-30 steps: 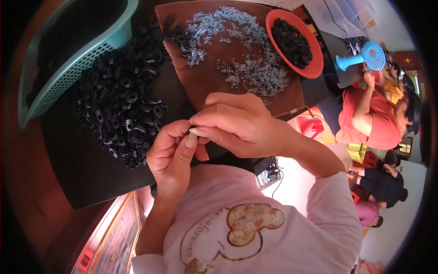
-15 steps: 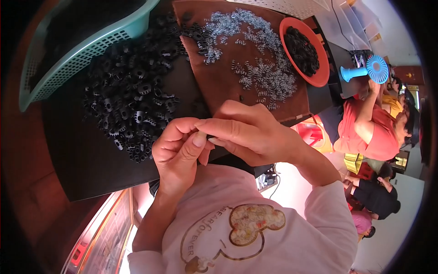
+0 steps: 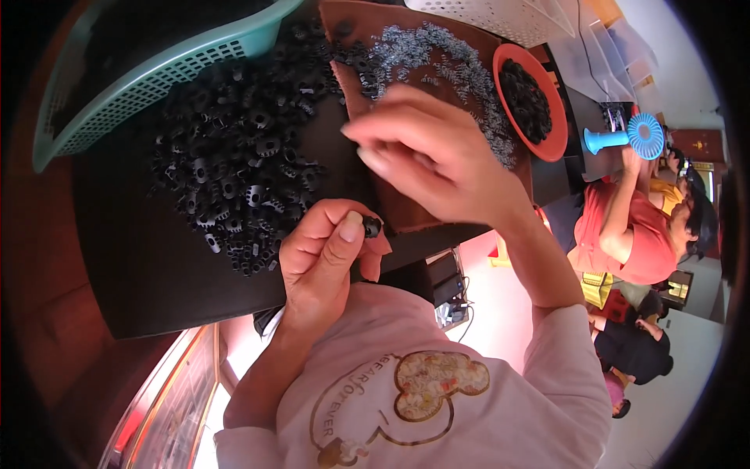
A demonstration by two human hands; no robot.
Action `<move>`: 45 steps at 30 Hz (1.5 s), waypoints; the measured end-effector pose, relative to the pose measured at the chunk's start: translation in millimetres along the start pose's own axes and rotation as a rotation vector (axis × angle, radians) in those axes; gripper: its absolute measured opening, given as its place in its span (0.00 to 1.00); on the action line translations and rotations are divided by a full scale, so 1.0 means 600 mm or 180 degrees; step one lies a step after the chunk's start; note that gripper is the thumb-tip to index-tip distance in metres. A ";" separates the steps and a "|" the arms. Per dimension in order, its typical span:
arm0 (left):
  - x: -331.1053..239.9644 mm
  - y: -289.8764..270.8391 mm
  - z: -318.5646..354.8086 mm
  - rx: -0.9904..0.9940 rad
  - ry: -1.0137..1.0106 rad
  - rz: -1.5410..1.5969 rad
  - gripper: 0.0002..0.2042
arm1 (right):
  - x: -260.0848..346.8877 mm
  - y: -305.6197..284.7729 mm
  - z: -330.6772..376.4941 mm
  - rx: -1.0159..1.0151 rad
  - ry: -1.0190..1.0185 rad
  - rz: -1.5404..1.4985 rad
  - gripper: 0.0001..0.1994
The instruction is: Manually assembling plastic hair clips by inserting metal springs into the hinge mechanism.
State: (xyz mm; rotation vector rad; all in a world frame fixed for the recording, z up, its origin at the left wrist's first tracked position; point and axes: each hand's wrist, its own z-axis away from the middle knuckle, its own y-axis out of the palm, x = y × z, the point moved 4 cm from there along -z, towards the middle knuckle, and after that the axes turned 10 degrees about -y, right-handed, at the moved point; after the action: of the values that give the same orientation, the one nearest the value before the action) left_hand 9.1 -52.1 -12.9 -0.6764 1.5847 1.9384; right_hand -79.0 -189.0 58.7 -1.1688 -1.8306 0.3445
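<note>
The left hand (image 3: 324, 258) is pinching a small black gear-like part (image 3: 372, 227) between thumb and forefinger, holding it just above the near edge of the dark bench (image 3: 148, 273). The right hand (image 3: 433, 160) is hovering higher, over the brown board (image 3: 406, 215), with its fingers drawn loosely together and pointing toward the left; whether anything is sitting between its fingertips cannot be told. The two hands are staying apart, the right one above and beyond the left. A heap of black toothed parts (image 3: 242, 164) is lying on the bench just beyond the left hand, and a teal slotted basket (image 3: 156, 70) is resting tilted at the far left edge of that heap. On the brown board a scatter of small metal springs (image 3: 437, 59) is spreading out behind the right hand. An orange bowl (image 3: 558, 144) is sitting to the right of the springs, holding more black pieces. Further right a blue handheld fan (image 3: 625, 137) is standing near another person in a red top (image 3: 625, 234)
</note>
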 end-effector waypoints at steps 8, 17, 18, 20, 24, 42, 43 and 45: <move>-0.001 0.001 0.003 -0.0194 -0.0034 -0.0383 0.10 | -0.069 0.064 -0.061 0.0897 -0.0186 0.1563 0.04; 0.001 -0.005 0.004 -0.0189 -0.0012 -0.0462 0.09 | -0.050 0.040 -0.039 0.0808 -0.0098 0.1499 0.03; 0.001 -0.003 0.005 -0.0180 -0.0018 -0.0464 0.09 | -0.053 0.045 -0.044 0.0792 -0.0136 0.1464 0.03; 0.001 -0.003 0.004 -0.0241 -0.0069 -0.0442 0.09 | -0.061 0.056 -0.056 0.0769 -0.0176 0.1425 0.03; 0.001 0.000 0.003 -0.0238 -0.0047 -0.0371 0.09 | -0.068 0.079 -0.076 0.1173 0.0035 0.1659 0.07; 0.000 -0.001 0.006 -0.0284 0.0050 -0.0382 0.11 | -0.052 0.060 -0.055 0.0667 0.0203 0.0980 0.10; -0.001 -0.002 0.007 -0.0321 0.0126 -0.0352 0.11 | -0.046 0.048 -0.054 0.0564 0.0288 0.0570 0.09; -0.001 -0.003 0.006 -0.0352 0.0195 -0.0327 0.11 | -0.033 0.033 -0.046 0.0450 0.0377 0.0164 0.09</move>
State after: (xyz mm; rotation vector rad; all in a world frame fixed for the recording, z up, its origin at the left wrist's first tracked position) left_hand 10.4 -48.5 -13.3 -0.8531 1.4569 1.9572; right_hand -42.4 -201.3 50.6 -1.1162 -1.6489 0.4182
